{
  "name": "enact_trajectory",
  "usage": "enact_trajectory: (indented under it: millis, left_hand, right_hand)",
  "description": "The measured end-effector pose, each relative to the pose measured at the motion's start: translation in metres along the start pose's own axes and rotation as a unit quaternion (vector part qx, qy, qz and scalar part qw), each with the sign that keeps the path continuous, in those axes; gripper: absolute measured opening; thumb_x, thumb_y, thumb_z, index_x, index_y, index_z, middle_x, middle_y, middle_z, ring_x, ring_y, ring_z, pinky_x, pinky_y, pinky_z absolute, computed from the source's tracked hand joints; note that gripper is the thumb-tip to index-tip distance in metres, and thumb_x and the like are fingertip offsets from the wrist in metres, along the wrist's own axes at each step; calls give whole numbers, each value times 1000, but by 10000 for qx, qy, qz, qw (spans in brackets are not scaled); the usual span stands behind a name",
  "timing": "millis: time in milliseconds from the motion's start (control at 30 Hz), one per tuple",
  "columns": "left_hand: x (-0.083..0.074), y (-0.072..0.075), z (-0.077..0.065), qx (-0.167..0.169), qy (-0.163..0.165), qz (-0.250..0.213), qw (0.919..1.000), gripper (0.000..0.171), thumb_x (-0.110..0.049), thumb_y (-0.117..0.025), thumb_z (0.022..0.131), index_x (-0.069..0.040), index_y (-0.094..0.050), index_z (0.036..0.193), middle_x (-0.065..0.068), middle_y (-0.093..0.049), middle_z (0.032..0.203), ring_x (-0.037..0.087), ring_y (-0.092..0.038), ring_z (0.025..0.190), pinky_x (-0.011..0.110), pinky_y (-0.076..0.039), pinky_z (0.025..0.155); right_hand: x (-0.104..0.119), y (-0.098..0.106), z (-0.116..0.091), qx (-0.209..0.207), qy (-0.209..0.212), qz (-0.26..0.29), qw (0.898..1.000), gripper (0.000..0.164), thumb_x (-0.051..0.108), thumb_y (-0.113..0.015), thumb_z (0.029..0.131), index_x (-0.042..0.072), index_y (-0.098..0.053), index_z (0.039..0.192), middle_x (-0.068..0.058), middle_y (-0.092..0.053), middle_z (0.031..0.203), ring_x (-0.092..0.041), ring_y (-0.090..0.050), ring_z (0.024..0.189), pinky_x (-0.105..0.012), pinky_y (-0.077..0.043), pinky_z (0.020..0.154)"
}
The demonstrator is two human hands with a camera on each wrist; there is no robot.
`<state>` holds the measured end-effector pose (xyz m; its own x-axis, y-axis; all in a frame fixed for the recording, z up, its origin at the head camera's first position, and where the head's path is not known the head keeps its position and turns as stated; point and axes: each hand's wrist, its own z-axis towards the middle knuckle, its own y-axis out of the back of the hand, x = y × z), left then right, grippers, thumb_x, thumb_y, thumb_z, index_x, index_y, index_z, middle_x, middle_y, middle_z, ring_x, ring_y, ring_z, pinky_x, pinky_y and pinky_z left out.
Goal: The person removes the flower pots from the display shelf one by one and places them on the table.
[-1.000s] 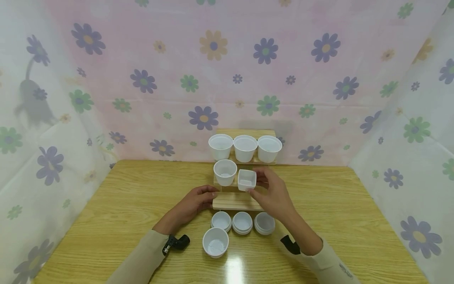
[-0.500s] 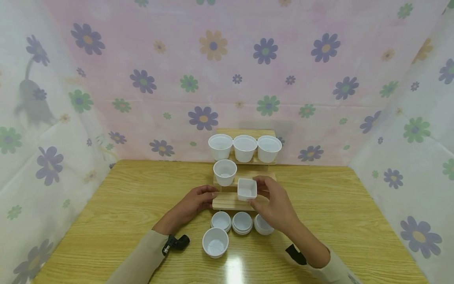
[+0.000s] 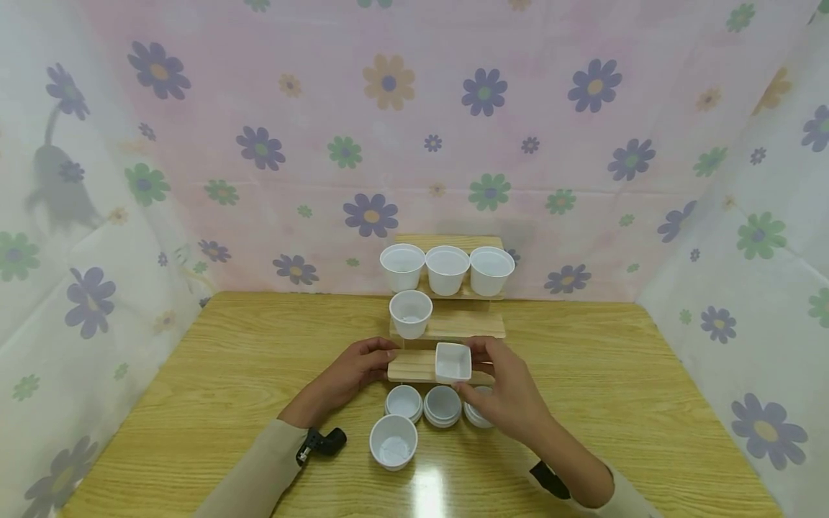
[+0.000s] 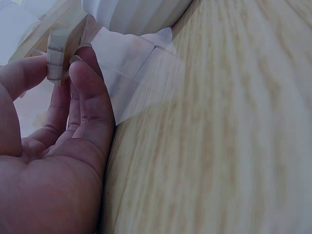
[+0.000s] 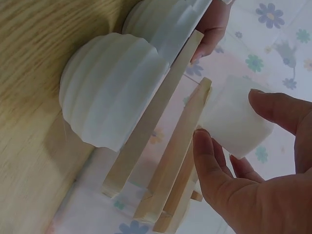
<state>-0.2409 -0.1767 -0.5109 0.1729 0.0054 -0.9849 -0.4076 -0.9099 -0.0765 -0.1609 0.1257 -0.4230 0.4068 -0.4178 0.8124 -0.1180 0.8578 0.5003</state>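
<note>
My right hand (image 3: 508,392) holds a small square white pot (image 3: 452,362) between thumb and fingers, over the lowest board (image 3: 411,367) of a tiered wooden stand. In the right wrist view the same square pot (image 5: 234,117) appears tilted and raised off the lowest board. At the stand's left side, my left hand (image 3: 355,370) grips the end of that lowest board. The left wrist view has the board's end (image 4: 55,61) pinched between thumb and fingers. A round white pot (image 3: 411,315) stands at the left of the middle board (image 3: 466,325).
Three round white pots, the middle one (image 3: 447,271) among them, fill the top board. Three ribbed white pots, one at the centre (image 3: 443,407), line the table (image 3: 272,345) before the stand. Nearer stands another round pot (image 3: 393,442). A flowered cloth (image 3: 414,158) hangs behind.
My right hand has brought the square pot from in front of the middle board down towards me, over the lowest board. The left hand has stayed on the board's end.
</note>
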Motion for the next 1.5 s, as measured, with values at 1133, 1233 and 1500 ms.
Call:
enact_trajectory:
  millis: [1133, 1233, 1500]
  left_hand:
    - [-1, -1, -2, -10, -48, -9, 10000, 40, -21, -62, 109, 6, -58, 138, 5, -68, 116, 16, -67, 98, 30, -57, 87]
    - [0, -1, -2, -15, -45, 23, 10000, 40, -21, -62, 109, 6, -58, 138, 5, -68, 116, 16, -67, 98, 30, -57, 88]
    - [-2, -2, -3, -1, -27, -28, 10000, 42, -21, -61, 109, 7, -56, 139, 5, -67, 116, 15, -66, 97, 29, -57, 87]
  right_hand:
    - [-6, -9, -42, 472, 57, -232, 9986, 60, -5, -93, 75, 9, -62, 123, 2, -69, 118, -16, -70, 107, -33, -60, 93]
    - [-5, -12, -43, 604, -28, -164, 9980, 61, -6, -94, 74, 10, -61, 123, 4, -68, 117, -16, -69, 107, -35, -61, 93]
    - [-4, -17, -47, 862, -36, -131, 9962, 61, -5, -94, 74, 9, -60, 122, 4, -67, 115, -15, -69, 107, -31, -60, 94]
